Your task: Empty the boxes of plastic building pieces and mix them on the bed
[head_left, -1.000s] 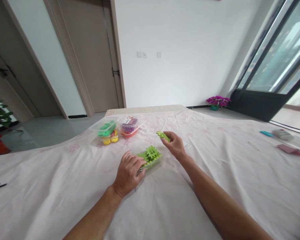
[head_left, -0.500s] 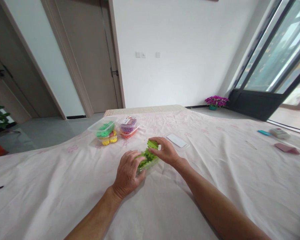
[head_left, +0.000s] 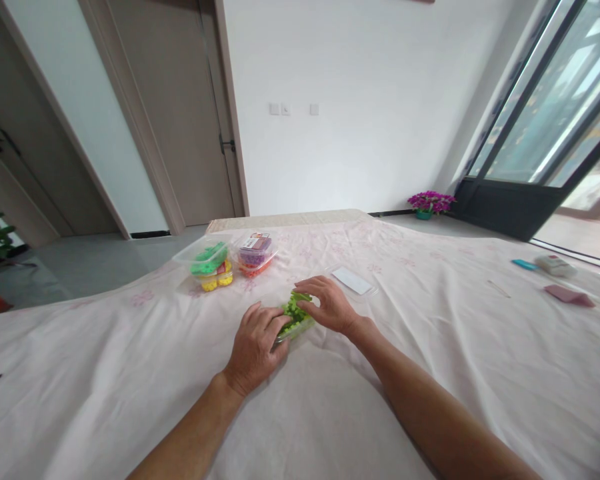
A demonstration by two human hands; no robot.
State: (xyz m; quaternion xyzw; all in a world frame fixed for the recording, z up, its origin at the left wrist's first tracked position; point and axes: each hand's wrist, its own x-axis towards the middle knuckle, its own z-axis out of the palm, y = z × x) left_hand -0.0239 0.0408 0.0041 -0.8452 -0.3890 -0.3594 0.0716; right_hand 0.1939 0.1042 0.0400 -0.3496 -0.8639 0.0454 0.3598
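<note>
A clear plastic container (head_left: 296,328) sits on the cloth in front of me, filled with light-green bumpy-edged pieces (head_left: 294,311). My left hand (head_left: 260,339) grips its left end, thumb along the near side and fingers over the top. At the other end, my right hand (head_left: 327,303) has its thumb and fingers curled around a light-green piece (head_left: 303,297), low among the others. My fingers hide part of the pieces and the container's far side.
Beyond my left hand stand a clear container with green and yellow pieces (head_left: 211,265) and another with purple and orange pieces (head_left: 255,255). A clear lid with a white label (head_left: 353,281) lies behind my right hand. A pink cloth (head_left: 569,295) and a blue item (head_left: 524,265) lie far right.
My right hand has lowered the light-green piece from a raised, tilted position down into the container. My left hand keeps its grip on the container's left end.
</note>
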